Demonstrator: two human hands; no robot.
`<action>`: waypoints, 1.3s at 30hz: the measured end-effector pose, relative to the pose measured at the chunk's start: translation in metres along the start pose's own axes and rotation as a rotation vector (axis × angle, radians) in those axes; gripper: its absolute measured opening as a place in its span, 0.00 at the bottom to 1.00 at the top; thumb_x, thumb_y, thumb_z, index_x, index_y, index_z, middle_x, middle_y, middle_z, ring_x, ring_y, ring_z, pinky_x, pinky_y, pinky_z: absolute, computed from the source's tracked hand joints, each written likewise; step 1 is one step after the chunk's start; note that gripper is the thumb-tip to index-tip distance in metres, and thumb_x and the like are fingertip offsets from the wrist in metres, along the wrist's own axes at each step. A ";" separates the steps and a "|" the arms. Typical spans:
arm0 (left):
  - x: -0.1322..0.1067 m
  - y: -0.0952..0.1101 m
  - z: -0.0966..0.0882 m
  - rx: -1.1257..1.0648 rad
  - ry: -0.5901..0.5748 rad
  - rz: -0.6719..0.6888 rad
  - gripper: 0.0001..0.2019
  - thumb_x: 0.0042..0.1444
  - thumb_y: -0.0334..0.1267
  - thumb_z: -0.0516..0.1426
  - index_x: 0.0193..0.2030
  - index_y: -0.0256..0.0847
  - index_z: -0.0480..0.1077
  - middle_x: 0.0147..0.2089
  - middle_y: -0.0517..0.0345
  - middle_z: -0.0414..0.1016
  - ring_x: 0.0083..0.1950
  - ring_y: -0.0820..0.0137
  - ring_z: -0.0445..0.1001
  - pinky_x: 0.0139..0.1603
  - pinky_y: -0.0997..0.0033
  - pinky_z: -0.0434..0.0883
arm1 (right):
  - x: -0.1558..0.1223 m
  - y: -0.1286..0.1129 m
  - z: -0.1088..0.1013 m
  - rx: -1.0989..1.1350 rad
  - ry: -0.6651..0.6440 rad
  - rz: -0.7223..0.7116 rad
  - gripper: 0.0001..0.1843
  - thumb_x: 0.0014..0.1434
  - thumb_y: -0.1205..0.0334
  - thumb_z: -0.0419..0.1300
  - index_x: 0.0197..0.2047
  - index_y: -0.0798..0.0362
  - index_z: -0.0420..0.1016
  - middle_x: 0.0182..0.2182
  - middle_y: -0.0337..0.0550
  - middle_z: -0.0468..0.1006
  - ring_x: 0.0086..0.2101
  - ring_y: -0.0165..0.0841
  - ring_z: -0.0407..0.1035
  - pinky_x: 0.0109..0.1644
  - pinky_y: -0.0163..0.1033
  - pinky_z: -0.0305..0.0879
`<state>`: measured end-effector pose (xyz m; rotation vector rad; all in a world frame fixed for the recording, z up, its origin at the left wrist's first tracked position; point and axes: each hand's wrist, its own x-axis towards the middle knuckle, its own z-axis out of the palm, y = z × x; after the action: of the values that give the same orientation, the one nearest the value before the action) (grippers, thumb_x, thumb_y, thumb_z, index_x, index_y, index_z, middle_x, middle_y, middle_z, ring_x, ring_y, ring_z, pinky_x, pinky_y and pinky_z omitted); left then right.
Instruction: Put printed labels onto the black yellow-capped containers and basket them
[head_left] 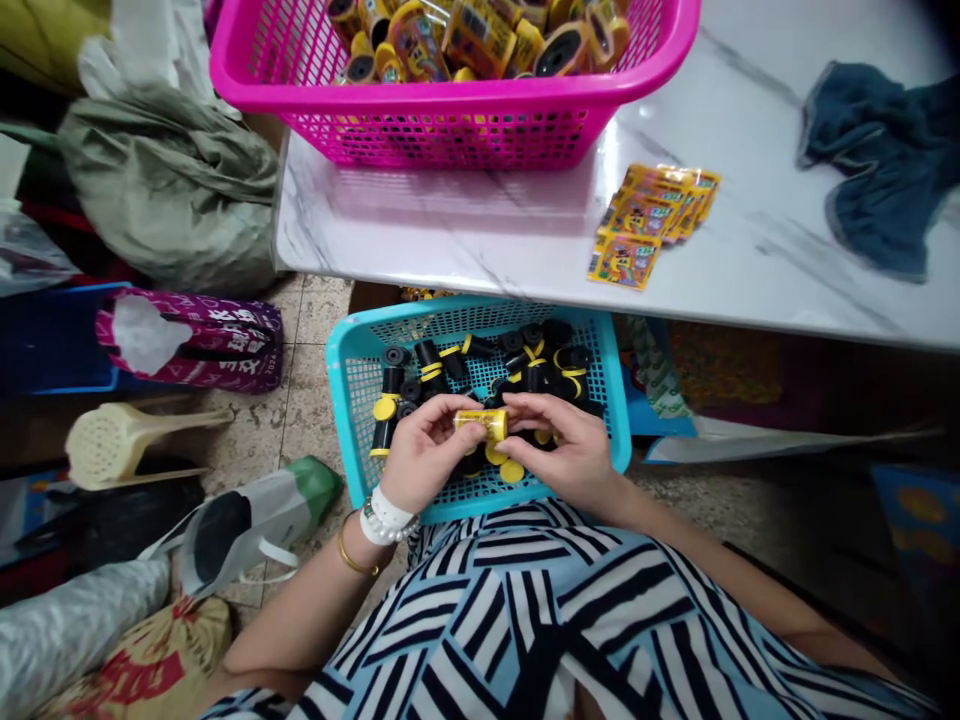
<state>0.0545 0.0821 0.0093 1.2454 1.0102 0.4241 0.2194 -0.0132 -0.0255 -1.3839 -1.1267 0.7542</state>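
Note:
A small canister with a shiny yellow printed label (pixel 481 425) lies sideways between my hands, above the turquoise basket. My left hand (pixel 424 452) pinches its left part, thumb in front and fingers behind. The fingertips of my right hand (pixel 564 440) close about its right end. Below, the turquoise basket (pixel 341 400) holds many black canisters (pixel 427 355) with yellow caps, some lying, some standing. Loose yellow discs (pixel 511 471) lie near the basket's front, just under my hands. My hands hide part of the basket's contents.
A marbled white table (pixel 450 235) stands beyond the basket. On it are a pink basket (pixel 450 97) of labelled canisters, a stack of yellow printed labels (pixel 626 258) and a dark blue cloth (pixel 874 170). Bags and a cream plastic stool (pixel 101 445) crowd the left floor.

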 end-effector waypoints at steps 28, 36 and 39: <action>-0.021 -0.004 -0.002 0.333 -0.195 0.468 0.15 0.56 0.35 0.65 0.50 0.41 0.75 0.45 0.51 0.79 0.46 0.65 0.76 0.48 0.65 0.72 | -0.015 -0.003 -0.002 -0.020 -0.101 -0.154 0.17 0.55 0.68 0.68 0.49 0.50 0.78 0.35 0.43 0.83 0.31 0.31 0.78 0.34 0.35 0.77; -0.023 -0.005 -0.002 0.057 -0.190 -0.043 0.12 0.61 0.43 0.60 0.46 0.37 0.74 0.38 0.53 0.78 0.34 0.70 0.75 0.35 0.71 0.73 | -0.014 0.004 0.002 -0.146 -0.153 -0.395 0.23 0.54 0.73 0.66 0.53 0.50 0.75 0.40 0.48 0.84 0.39 0.36 0.80 0.42 0.39 0.79; -0.028 -0.008 0.002 0.278 -0.073 0.188 0.09 0.60 0.39 0.61 0.44 0.38 0.76 0.40 0.50 0.78 0.41 0.66 0.76 0.43 0.66 0.73 | -0.017 0.003 0.005 -0.132 -0.140 -0.340 0.23 0.55 0.71 0.67 0.54 0.48 0.75 0.37 0.45 0.84 0.36 0.35 0.80 0.38 0.38 0.79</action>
<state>0.0395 0.0573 0.0126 1.6029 0.9143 0.3890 0.2100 -0.0270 -0.0322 -1.2165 -1.4991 0.5431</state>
